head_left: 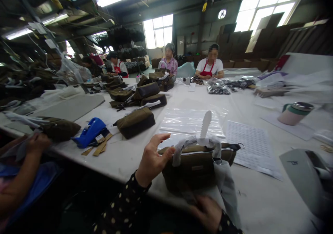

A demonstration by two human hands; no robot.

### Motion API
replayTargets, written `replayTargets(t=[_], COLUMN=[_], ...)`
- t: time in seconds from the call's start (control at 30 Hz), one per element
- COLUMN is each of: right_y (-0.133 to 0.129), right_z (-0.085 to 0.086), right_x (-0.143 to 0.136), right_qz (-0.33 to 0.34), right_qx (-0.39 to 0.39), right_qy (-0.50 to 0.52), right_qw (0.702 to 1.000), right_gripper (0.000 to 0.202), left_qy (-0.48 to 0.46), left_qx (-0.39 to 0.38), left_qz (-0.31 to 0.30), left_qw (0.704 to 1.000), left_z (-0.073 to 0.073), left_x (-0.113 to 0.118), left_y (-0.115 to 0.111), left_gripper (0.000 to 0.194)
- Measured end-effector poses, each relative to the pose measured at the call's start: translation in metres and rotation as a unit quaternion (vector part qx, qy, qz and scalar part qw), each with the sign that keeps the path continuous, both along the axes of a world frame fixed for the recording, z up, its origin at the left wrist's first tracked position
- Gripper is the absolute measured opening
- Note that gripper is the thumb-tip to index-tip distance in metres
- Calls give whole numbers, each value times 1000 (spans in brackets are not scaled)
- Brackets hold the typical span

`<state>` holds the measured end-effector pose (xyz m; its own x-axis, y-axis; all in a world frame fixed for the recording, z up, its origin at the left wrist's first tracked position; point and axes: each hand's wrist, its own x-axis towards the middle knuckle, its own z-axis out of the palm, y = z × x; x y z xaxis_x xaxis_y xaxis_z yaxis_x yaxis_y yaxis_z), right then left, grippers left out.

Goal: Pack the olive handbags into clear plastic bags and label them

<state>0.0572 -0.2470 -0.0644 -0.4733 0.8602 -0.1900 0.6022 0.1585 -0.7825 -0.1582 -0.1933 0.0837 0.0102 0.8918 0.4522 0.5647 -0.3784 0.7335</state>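
An olive-green handbag (191, 173) stands upright at the table's near edge. White wrapping covers its handle (192, 142), and a pale strap wrap (227, 182) hangs down its right side. A white, notched plastic tag (206, 123) sticks up from the handle. At the bag's upper left corner is my left hand (153, 157), thumb and fingers apart, its thumb at the bag's edge. My right hand (208, 211) is low in front of the bag, smeared by motion; its fingers cannot be made out clearly.
Clear plastic bags (191, 121) lie behind the handbag, with a printed sheet (252, 149) to the right. A blue tape dispenser (91, 131), another olive bag (136, 123) and a mug (295, 112) stand around. A co-worker's hand (39, 142) is at left; other people sit across.
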Motion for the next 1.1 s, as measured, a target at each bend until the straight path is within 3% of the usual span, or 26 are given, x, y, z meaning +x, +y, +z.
replayTargets(t=[0.07,0.13,0.2,0.23,0.27,0.3,0.37,0.43,0.53,0.63,0.7,0.77,0.83,0.97,1.03,1.1], right_y=[-1,5,18,25,32,39,52,65,85,101,108,112,115,116,114,111], right_z=[30,75,121,138,150,157,156,147,149,180,207,229,241,249,253,255], right_x=[21,35,40,39,36,31,19,5,-16,-30,-33,-29,-21,-6,-3,-3], right_qz=[48,4,-51,-67,-75,-78,-67,-66,-146,-233,-235,-185,-123,3,59,96], right_qx=[116,286,441,474,465,412,227,65,-44,-165,-222,-263,-260,-137,-68,59], right_qy=[-73,-21,52,70,85,101,166,258,403,480,477,440,373,169,74,-13], right_qw=[989,958,895,875,878,902,957,962,902,830,817,838,882,976,993,993], right_gripper=[13,14,19,17,12,6,19,33,37,29,28,31,28,24,23,16], left_qy=[35,75,112,126,134,135,122,94,63,45,35,8,-35,-61,-25,36], left_qx=[-12,-27,-52,-69,-85,-98,-112,-107,-96,-77,-39,17,70,118,111,87], left_qz=[-52,-99,-132,-142,-145,-142,-132,-118,-96,-132,-164,-152,-94,4,-13,-51], left_qw=[998,992,984,979,977,976,977,983,989,987,985,988,993,991,993,994], left_z=[15,26,29,29,27,25,19,14,15,27,38,47,52,56,55,53], left_x=[5,13,21,24,27,30,35,41,53,55,47,30,11,-16,-16,-9], left_y=[8,17,25,29,31,32,32,28,19,7,-1,-9,-15,-19,-18,-16], left_gripper=[59,69,55,43,36,34,35,35,34,38,36,29,25,26,32,56])
